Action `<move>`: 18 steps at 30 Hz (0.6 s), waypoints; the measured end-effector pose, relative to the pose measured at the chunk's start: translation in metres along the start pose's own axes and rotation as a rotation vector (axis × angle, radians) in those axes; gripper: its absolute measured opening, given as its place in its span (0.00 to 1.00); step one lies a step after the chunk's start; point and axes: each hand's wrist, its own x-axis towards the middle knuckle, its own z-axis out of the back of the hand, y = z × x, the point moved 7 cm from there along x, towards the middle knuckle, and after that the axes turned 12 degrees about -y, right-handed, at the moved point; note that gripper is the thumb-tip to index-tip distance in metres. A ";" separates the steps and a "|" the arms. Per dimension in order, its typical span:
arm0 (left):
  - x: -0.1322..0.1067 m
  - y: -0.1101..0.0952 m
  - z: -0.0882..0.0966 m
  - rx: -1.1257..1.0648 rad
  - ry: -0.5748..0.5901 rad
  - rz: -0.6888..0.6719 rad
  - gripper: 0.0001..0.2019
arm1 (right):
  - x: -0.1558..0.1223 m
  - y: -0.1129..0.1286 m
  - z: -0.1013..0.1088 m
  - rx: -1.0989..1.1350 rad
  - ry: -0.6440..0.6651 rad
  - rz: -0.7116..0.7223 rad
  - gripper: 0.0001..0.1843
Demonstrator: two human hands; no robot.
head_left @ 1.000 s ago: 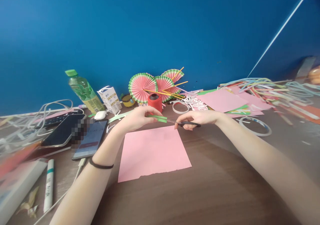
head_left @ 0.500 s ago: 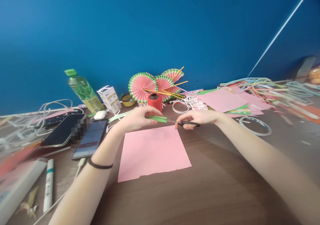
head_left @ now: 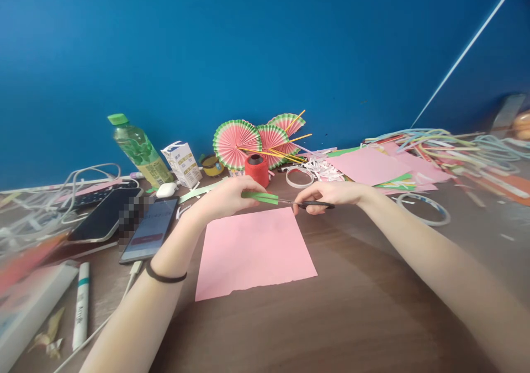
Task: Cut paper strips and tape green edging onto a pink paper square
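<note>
My left hand pinches a green paper strip above the far edge of a pink sheet of paper. My right hand is closed round the black handles of a pair of scissors. The scissors' blades point left and meet the right end of the green strip; how far apart the blades are is too small to tell. Flat on the table, the pink sheet lies just below both hands, its near edge ragged. A red spool of thread stands just behind the strip.
Folded watermelon-pattern fans lean at the blue wall. Left are a green bottle, a small carton, two phones and a marker. Right are pink sheets, tape rolls and coloured strips.
My right hand and the scissors have shifted very slightly right, and the end of the green strip with them. My left hand keeps its pinch. The pink sheet stays in place.
</note>
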 end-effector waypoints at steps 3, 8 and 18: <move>-0.001 0.000 0.000 -0.002 -0.005 -0.001 0.14 | 0.000 0.000 0.000 0.008 -0.003 0.012 0.15; -0.002 0.002 0.001 0.009 -0.014 0.034 0.14 | 0.001 0.001 0.001 0.009 -0.018 0.014 0.16; -0.005 0.006 0.004 0.045 -0.050 0.143 0.12 | 0.000 0.000 0.003 0.029 -0.026 0.035 0.17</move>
